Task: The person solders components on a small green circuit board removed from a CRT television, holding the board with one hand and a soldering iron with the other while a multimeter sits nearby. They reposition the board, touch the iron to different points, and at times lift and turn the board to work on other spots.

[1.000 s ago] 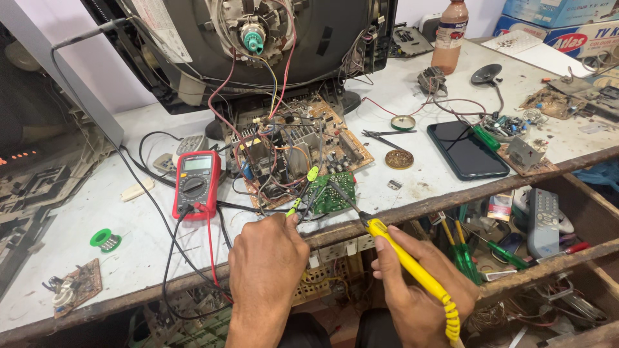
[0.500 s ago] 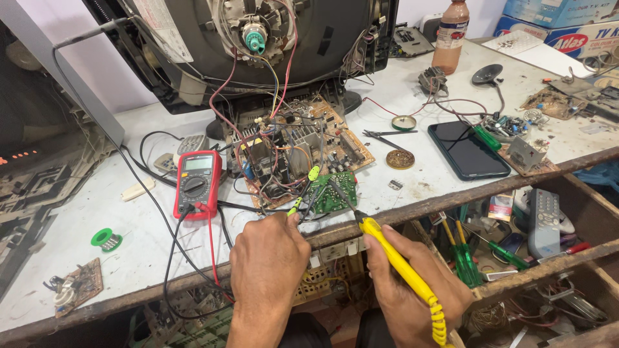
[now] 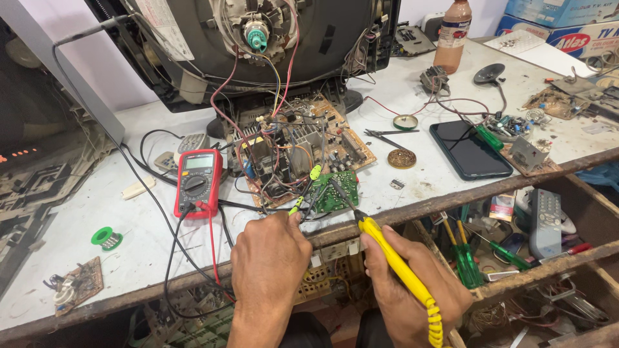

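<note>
Gripping a yellow soldering iron (image 3: 403, 274) by its insulated handle, the right hand (image 3: 412, 290) at lower centre of the frame is closed firmly around the tool, whose dark metal tip reaches up-left onto a small green circuit board (image 3: 335, 191) at the bench edge. The left hand (image 3: 267, 267), lower centre-left, is curled with fingertips pinched on a thin yellow-green probe or tool (image 3: 303, 193) angled toward the same board; exactly what it holds is hard to make out. The iron looks light and stiff, safe only at the handle, since the tip is likely hot. The green board appears thin, rigid and fragile, best held by its edges, and it seems tethered by wires to the larger brown circuit board (image 3: 303, 145) just behind it at centre. A red multimeter (image 3: 198, 182) lies to the left on the white workbench (image 3: 97, 206).
</note>
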